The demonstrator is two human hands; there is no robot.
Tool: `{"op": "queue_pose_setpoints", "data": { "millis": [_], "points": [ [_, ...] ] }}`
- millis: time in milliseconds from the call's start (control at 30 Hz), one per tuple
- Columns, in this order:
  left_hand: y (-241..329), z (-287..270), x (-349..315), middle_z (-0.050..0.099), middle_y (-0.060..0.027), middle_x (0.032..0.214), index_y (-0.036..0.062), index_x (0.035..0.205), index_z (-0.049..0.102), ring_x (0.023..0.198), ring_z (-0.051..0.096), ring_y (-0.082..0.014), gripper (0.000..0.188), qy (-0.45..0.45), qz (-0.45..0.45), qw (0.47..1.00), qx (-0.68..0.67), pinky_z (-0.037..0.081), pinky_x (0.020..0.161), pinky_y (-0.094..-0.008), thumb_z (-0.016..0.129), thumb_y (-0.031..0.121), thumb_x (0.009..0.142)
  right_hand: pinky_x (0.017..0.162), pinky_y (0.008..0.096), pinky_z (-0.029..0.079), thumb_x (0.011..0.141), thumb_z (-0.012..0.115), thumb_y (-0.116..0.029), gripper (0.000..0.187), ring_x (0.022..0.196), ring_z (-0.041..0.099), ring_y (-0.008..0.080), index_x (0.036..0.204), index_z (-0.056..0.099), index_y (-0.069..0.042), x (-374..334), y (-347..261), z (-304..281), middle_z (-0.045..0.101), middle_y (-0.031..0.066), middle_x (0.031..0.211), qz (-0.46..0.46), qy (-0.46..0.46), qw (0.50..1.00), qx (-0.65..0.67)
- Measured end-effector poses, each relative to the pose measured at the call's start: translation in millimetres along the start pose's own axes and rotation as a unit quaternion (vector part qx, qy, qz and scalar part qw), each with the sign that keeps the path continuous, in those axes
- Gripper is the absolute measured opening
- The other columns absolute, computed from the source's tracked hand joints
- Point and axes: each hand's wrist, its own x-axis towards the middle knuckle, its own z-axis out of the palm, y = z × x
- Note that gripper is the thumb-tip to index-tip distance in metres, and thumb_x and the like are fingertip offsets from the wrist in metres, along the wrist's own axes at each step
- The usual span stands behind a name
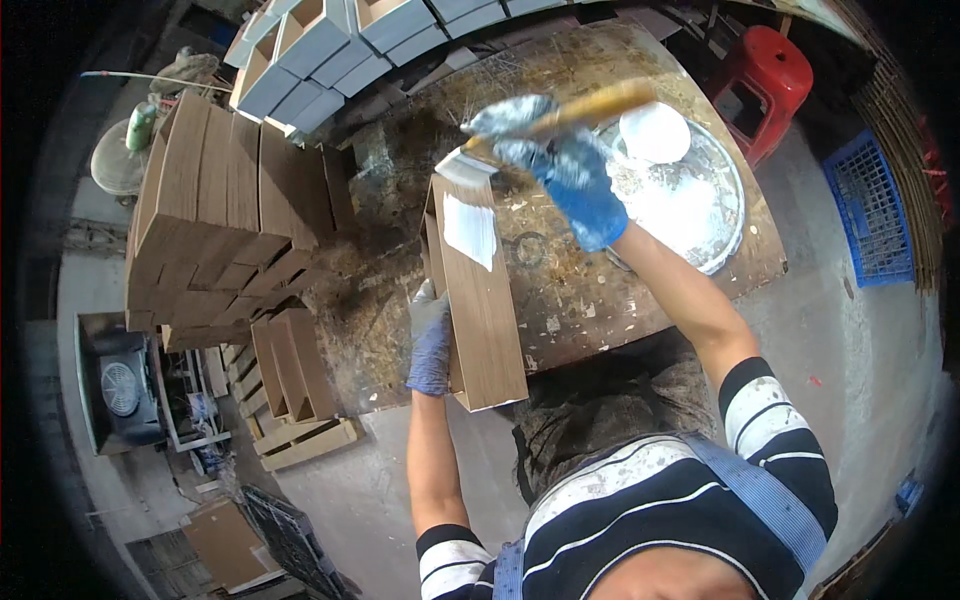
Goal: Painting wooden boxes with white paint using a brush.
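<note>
In my right hand (565, 175), in a blue glove smeared with white, is a wide paintbrush (610, 103) with a yellow-brown handle. Its white bristles meet the far end of a long brown wooden box (490, 330). A fresh white paint patch (470, 232) covers part of that box's upper face, near the brush; the rest is bare wood. My left hand (430, 340), gloved in grey and purple-blue, grips the box's left side. Right of the box stands a round paint tub (738, 215) with white paint inside and a white round container (655, 132) at its far side.
Bare brown boxes (200, 200) are stacked on the left of the stained worktable (590, 300). White-painted boxes (330, 50) line the far edge. A red stool (775, 75) and blue crate (870, 210) stand right. A wooden pallet (305, 445) lies low at left.
</note>
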Motion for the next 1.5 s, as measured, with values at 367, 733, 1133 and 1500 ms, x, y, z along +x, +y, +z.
{"op": "queue_pose_setpoints", "data": {
  "millis": [367, 733, 1133, 1500],
  "points": [
    [-3.0, -9.1, 7.3, 0.062, -0.0061, 0.08, -0.0013, 0.097, 0.056, 0.063, 0.058, -0.0102, 0.019, -0.006, -0.033, 0.998, -0.051, 0.048, 0.054, -0.0223, 0.056, 0.009, 0.081, 0.09, 0.0379, 0.041, 0.075, 0.059, -0.013, 0.037, 0.11, 0.048, 0.0292, 0.112, 0.054, -0.016, -152.0, -27.0, 38.4, 0.052, 0.0102, 0.117, -0.072, -0.392, 0.915, -0.061],
    [8.6, 0.5, -6.3, 0.061, -0.004, 0.082, -0.0007, 0.099, 0.056, 0.068, 0.056, -0.0087, 0.022, 0.003, -0.01, 0.999, -0.038, 0.046, 0.056, -0.0228, 0.055, 0.009, 0.08, 0.082, 0.0308, 0.046, 0.073, 0.068, -0.016, 0.032, 0.09, 0.057, 0.0163, 0.099, 0.053, -0.005, 74.3, 56.2, -6.8, 0.059, 0.0057, 0.094, 0.022, -0.038, 0.991, 0.128],
    [7.0, -7.0, -5.0, 0.061, -0.0074, 0.082, -0.0016, 0.101, 0.055, 0.065, 0.059, -0.0115, 0.024, -0.002, -0.09, 0.99, -0.109, 0.048, 0.055, -0.0235, 0.051, 0.004, 0.078, 0.077, 0.0279, 0.046, 0.074, 0.064, -0.014, 0.026, 0.084, 0.058, 0.0165, 0.096, 0.055, -0.001, 108.8, 80.7, -8.3, 0.06, 0.0077, 0.088, 0.016, 0.015, 0.996, 0.081],
    [1.4, -11.3, -4.5, 0.061, -0.0041, 0.082, -0.0009, 0.1, 0.055, 0.066, 0.056, -0.0086, 0.022, -0.001, -0.021, 0.998, -0.062, 0.046, 0.055, -0.0218, 0.055, 0.009, 0.08, 0.08, 0.0299, 0.045, 0.078, 0.062, -0.018, 0.026, 0.09, 0.056, 0.0168, 0.099, 0.056, -0.005, 63.7, 49.2, 3.5, 0.059, 0.0075, 0.097, -0.073, 0.013, 0.995, -0.073]
  ]
}}
